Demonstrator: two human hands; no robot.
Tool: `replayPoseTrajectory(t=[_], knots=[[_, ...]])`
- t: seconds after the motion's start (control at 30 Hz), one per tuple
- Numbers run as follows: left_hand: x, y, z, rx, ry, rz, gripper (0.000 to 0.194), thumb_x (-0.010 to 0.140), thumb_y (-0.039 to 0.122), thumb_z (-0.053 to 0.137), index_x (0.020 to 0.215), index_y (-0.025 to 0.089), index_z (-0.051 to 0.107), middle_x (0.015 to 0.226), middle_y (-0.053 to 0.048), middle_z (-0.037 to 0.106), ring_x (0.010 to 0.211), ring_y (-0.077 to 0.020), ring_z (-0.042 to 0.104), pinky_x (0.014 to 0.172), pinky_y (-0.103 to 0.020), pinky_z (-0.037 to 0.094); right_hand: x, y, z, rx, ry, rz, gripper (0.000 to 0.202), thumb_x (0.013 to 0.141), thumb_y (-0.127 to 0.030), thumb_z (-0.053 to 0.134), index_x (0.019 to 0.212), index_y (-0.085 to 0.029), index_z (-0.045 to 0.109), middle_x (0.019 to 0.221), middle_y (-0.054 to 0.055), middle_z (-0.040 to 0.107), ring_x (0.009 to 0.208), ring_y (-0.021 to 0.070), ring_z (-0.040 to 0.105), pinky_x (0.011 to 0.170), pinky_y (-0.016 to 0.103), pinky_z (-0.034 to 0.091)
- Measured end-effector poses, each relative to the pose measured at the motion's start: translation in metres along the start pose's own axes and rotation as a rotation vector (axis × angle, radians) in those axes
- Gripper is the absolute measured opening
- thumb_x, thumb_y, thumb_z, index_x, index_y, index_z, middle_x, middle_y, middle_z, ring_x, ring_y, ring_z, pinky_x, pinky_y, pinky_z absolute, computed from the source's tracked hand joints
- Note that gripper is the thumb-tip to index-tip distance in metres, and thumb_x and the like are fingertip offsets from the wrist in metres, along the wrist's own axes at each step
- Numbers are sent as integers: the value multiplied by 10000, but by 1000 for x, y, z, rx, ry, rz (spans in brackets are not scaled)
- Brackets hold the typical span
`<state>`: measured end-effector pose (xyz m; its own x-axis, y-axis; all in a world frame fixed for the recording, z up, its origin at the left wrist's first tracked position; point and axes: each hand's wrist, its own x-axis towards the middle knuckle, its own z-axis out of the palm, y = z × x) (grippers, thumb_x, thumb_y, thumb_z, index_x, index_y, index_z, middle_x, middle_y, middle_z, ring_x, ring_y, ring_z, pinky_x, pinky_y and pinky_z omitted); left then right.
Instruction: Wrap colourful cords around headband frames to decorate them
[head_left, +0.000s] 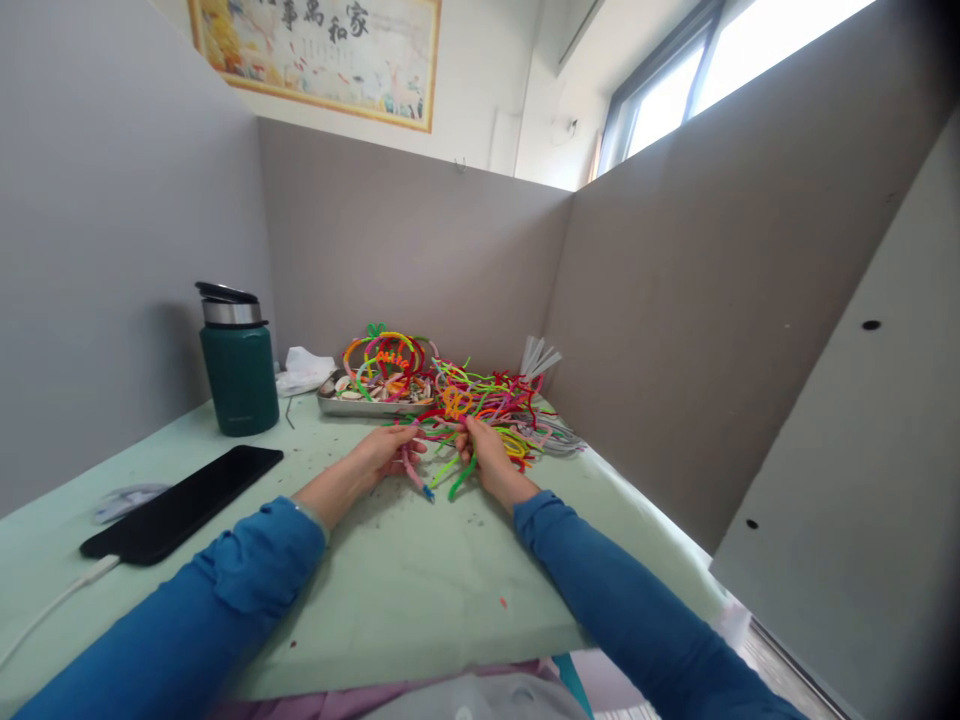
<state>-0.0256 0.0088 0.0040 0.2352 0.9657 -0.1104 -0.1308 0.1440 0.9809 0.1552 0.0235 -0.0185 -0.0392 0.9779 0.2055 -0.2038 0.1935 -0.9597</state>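
Observation:
Both of my hands are together over the table, just in front of a heap of fuzzy pipe cleaners (510,392) in many colours. My left hand (381,452) is closed on a pinkish wound pipe-cleaner band (412,472), whose blue-tipped end hangs below the fingers. My right hand (487,455) pinches the band's other side, near a green fuzzy end (461,480) that hangs down. The top of the band blends into the heap behind, so its full shape is unclear. Behind my left hand, a metal tray (375,408) holds small pieces and colourful pipe-cleaner hoops (384,355).
A green bottle (240,380) stands at the left, beside crumpled white tissue (306,370). Nearer lies a black phone (187,503) with a white cable (99,570). Translucent sticks (538,360) stand behind the heap. Grey partitions (412,230) enclose the table on three sides.

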Motion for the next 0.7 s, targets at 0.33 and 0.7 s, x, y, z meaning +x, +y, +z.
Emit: replayPoseTrajectory(t=[0.33,0.7], knots=[[-6,7,0,250,67,195,487,564,483,712,896,139,616,809,-64,646,628,-132,574,540,-247,467,-12,-1,8,-183,-202,-58,322,769,-474,499,748,-154,531,451,-61,460,341,53,331,348,186,223],[-2,3,7,32,105,221,284,622,323,707,759,109,583,681,-34,615,454,-83,510,484,-249,462,-18,4,23,-141,-142,-66,264,791,-410,455,727,-162,521,394,-73,430,305,58,290,335,200,207]])
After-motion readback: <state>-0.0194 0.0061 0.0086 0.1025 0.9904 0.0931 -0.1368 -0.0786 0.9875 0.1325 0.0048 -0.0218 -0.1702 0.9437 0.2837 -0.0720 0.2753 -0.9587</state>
